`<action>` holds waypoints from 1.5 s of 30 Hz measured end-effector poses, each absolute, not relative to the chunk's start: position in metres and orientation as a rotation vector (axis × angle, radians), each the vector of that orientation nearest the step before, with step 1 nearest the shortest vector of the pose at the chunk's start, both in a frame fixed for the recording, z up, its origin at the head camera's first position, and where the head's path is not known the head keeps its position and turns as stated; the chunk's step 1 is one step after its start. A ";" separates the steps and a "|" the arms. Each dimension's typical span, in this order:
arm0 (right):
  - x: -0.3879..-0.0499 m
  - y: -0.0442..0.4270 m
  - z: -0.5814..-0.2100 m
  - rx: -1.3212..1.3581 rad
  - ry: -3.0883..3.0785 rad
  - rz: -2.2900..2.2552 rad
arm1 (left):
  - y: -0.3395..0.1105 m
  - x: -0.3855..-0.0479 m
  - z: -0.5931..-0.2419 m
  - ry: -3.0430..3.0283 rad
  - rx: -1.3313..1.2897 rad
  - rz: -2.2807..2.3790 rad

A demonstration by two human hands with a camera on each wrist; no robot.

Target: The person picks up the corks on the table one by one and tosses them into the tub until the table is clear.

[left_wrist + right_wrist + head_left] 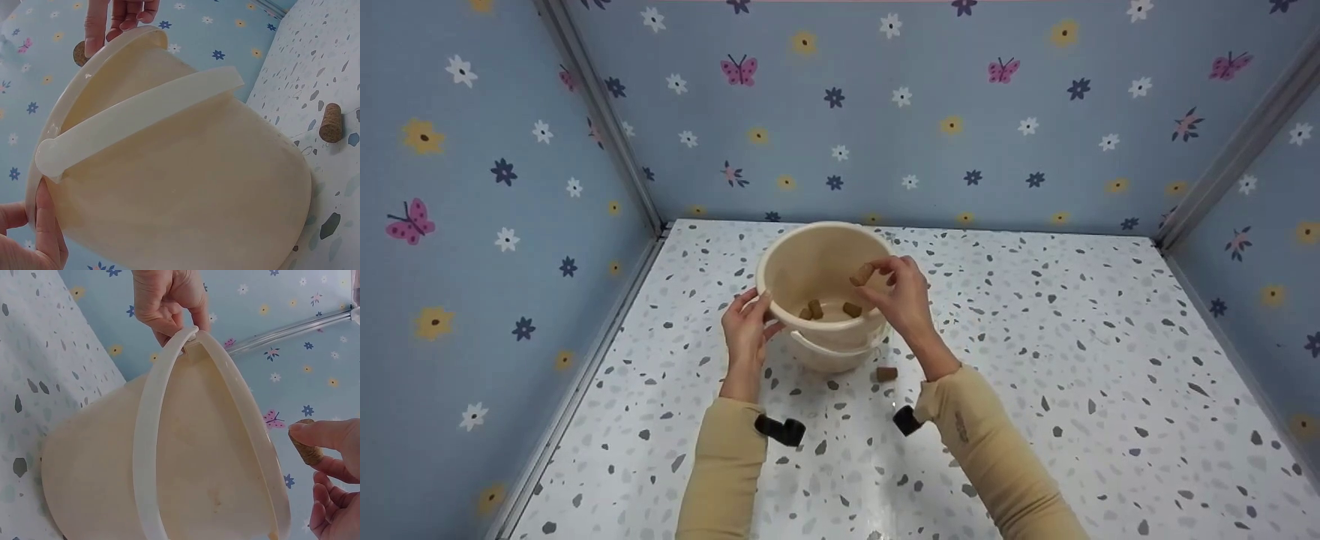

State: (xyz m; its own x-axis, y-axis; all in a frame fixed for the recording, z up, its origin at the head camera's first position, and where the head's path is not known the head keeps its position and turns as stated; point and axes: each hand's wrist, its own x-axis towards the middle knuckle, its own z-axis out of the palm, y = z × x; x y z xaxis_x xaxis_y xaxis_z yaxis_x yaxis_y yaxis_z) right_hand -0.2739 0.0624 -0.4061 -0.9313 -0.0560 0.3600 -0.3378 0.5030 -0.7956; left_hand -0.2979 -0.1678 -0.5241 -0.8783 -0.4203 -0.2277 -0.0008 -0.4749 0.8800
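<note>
A cream bucket [831, 354] stands on the speckled tabletop, its pale handle [140, 118] hanging down along the near side. My left hand [745, 330] grips the bucket's rim at the left, with fingers on both sides of the wall. Between thumb and fingers, my right hand [906, 294] pinches a cork [307, 442] above the bucket's opening, near the right rim. Several corks [852, 309] lie on the bucket's floor. Another cork [886, 373] rests on the tabletop just in front of the bucket, to the right.
The white tabletop [1072, 360] with grey flecks spreads around the bucket. Blue panels [855, 135] with flowers and butterflies enclose it at the back and both sides, joined by grey metal corner posts [607, 120]. A black wrist camera [781, 430] sits on the left sleeve.
</note>
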 end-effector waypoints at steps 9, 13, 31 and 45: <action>-0.277 0.062 -0.405 0.297 -2.546 1.444 | -0.151 -0.268 -0.473 -1.515 0.693 -2.365; -0.277 0.064 -0.406 0.301 -2.549 1.431 | -0.144 -0.251 -0.447 -1.533 0.720 -2.378; -0.261 0.075 -0.423 0.455 -2.411 1.402 | -0.187 -0.344 -0.606 -1.489 0.497 -2.319; -0.252 0.091 -0.440 0.522 -2.362 1.429 | -0.187 -0.347 -0.608 -1.499 0.530 -2.319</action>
State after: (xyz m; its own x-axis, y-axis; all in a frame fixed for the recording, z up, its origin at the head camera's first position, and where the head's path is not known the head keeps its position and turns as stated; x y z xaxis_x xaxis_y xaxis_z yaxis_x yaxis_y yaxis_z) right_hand -0.2518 0.0910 -0.4404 -0.8785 -0.1381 0.4574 -0.4692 0.4295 -0.7716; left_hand -0.3471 -0.1874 -0.6080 -0.8768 -0.4630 -0.1298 0.0716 -0.3926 0.9169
